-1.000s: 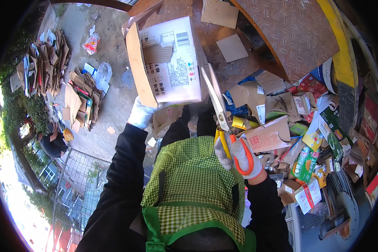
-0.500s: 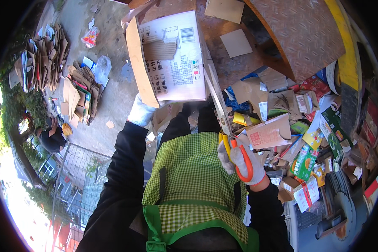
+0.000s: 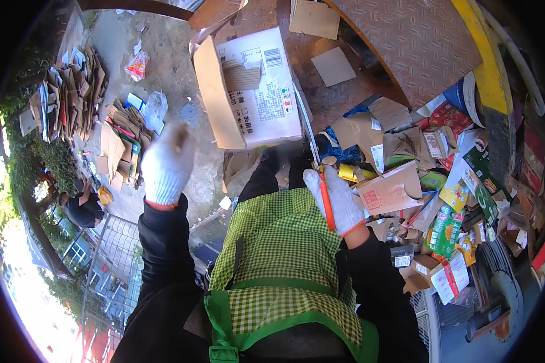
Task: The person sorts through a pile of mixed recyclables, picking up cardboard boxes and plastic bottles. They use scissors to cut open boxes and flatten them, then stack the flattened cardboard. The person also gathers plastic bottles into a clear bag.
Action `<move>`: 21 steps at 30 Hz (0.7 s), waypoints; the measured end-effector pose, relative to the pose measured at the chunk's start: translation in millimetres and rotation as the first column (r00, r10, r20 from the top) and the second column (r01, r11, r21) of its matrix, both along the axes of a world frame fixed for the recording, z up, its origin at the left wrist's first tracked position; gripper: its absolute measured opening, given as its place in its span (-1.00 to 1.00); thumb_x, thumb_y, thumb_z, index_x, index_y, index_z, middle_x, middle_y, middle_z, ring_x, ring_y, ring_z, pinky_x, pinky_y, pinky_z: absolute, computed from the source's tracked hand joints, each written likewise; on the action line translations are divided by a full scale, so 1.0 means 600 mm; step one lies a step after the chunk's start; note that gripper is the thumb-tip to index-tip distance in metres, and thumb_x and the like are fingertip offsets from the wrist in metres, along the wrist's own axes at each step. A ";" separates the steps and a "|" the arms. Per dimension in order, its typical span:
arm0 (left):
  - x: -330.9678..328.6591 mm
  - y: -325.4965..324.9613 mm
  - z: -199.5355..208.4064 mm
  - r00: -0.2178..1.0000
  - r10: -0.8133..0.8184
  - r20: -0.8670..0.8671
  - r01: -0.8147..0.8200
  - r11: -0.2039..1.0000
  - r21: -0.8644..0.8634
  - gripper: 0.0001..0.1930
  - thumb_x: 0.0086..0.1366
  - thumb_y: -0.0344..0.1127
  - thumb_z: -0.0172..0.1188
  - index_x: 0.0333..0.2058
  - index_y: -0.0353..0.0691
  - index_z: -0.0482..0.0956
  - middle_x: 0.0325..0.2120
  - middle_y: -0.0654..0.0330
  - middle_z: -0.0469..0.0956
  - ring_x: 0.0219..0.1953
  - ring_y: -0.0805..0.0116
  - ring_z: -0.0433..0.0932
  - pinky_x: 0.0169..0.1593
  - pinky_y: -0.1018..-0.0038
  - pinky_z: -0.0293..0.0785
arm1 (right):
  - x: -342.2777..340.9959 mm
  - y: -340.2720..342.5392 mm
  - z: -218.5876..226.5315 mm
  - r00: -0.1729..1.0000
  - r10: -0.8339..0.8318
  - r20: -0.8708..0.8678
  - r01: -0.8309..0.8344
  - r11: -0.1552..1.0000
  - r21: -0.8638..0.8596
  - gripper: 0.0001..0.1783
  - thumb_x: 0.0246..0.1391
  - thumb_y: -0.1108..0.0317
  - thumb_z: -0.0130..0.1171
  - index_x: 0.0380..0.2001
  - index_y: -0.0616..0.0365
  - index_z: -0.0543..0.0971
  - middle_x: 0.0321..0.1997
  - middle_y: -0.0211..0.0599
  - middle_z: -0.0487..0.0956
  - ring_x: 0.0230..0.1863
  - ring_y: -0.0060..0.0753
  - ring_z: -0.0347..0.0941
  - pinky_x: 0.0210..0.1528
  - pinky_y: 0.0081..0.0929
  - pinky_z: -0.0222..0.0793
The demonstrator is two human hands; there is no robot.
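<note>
A white printed cardboard box (image 3: 275,124) with a brown flap and a torn patch on one side sits in front of me. My left hand (image 3: 168,166), in a white knit glove, is raised to the left of the box and apart from it; its fingers are smeared by motion. In my gloved right hand (image 3: 343,202) are long-bladed shears (image 3: 326,206) with an orange handle. Their blades point up along the right edge of the box, and whether they touch it I cannot tell.
Stacks of flattened cardboard (image 3: 72,94) stand at the far left. A heap of mixed cartons (image 3: 393,187) fills the right side, below a rusty metal plate (image 3: 406,48) with a yellow edge. Someone in dark clothing (image 3: 82,206) is at the left, beyond a wire mesh panel (image 3: 112,272).
My left hand has let go of the box's lower left corner and moved left. The shears have turned more upright and their blades look closer together. The box appears slightly tilted and shifted right.
</note>
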State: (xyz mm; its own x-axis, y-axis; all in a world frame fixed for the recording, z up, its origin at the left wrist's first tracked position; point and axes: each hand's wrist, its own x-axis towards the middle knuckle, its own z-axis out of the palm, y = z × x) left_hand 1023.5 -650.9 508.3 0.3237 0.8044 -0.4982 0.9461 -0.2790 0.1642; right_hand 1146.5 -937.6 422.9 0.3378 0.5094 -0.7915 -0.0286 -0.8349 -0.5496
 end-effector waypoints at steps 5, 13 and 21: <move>0.117 0.003 -0.038 0.693 -0.721 0.000 0.555 0.534 0.638 -0.48 0.19 -0.05 0.32 0.12 -0.04 0.57 0.17 0.01 0.49 0.27 -0.11 0.35 0.16 -0.05 0.28 | 0.005 0.004 0.004 1.000 0.019 0.008 -0.019 1.000 -0.003 -0.35 0.36 -0.25 -0.02 -0.20 0.28 0.41 -0.50 -0.04 0.50 -0.41 -0.09 0.55 -0.35 -0.26 0.43; 0.148 0.033 -0.168 0.738 -0.646 0.195 0.488 0.710 0.508 -0.40 0.17 0.09 0.22 0.22 0.23 0.51 0.24 -0.10 0.33 0.35 -0.24 0.16 0.19 -0.34 0.15 | 0.051 0.020 0.025 0.715 -0.289 -0.637 0.333 0.941 -0.053 -0.43 0.34 -0.25 0.01 -0.41 0.07 0.46 -0.60 -0.42 0.40 -0.68 -0.51 0.32 -0.63 -0.52 0.21; 0.160 0.027 -0.147 0.739 -0.639 0.213 0.531 0.747 0.400 -0.32 0.03 0.09 0.31 0.19 0.14 0.51 0.22 -0.02 0.29 0.29 -0.28 0.17 0.11 -0.38 0.13 | 0.122 0.177 0.020 0.995 0.005 0.102 -0.021 0.987 0.158 -0.37 0.33 -0.20 0.03 -0.09 0.28 0.52 -0.40 0.00 0.58 -0.28 0.06 0.58 -0.25 -0.22 0.48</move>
State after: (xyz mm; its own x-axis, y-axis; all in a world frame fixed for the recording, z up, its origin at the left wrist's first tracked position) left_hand 1119.6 -634.7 420.2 0.8729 0.4849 -0.0534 0.4829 -0.8433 0.2361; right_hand 1219.9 -831.4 435.1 0.4043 0.6306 -0.6625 0.0443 -0.7370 -0.6745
